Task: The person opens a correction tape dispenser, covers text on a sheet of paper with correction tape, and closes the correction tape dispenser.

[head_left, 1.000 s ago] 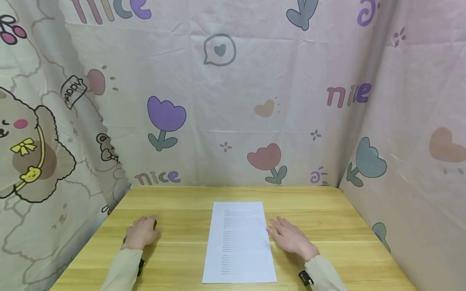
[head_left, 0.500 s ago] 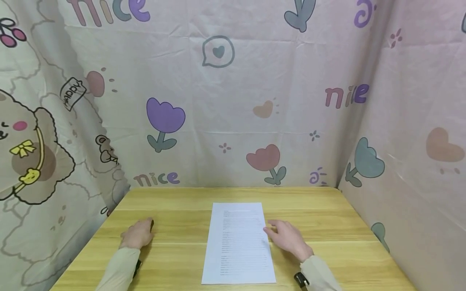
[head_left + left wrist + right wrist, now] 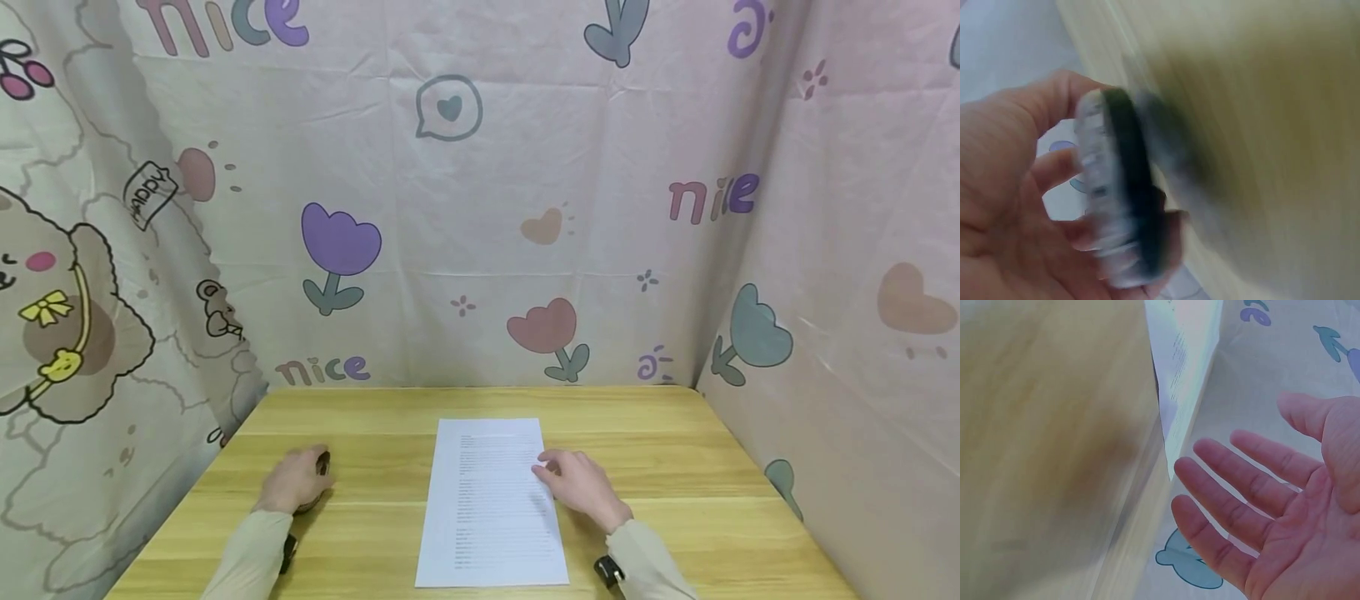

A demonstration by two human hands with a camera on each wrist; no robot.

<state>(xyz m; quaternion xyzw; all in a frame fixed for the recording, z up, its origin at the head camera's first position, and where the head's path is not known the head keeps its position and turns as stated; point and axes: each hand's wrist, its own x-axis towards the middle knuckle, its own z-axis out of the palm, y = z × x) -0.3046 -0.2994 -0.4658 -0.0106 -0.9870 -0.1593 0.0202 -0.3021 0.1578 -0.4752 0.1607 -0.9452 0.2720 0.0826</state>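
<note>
My left hand (image 3: 291, 479) grips a dark, rounded oblong object (image 3: 1130, 187) with a pale grey side, over the left part of the table. Thumb and fingers curl round its ends in the left wrist view; blur hides its exact kind. A white sheet of paper (image 3: 495, 500) with lines of print lies flat in the middle of the table. By the sheet's right edge is my right hand (image 3: 581, 485), its fingertips reaching over the margin. The right wrist view shows that hand's fingers (image 3: 1235, 515) loosely extended, holding nothing.
The wooden table (image 3: 375, 467) carries the sheet between my hands. A printed curtain (image 3: 465, 208) hangs behind its far edge and along both sides. A black wrist strap (image 3: 609, 571) shows at the right sleeve.
My right hand has moved left, bringing its fingertips over the paper's edge. The left hand shifted left, then back right, and more of the dark object now shows. The sheet lies still.
</note>
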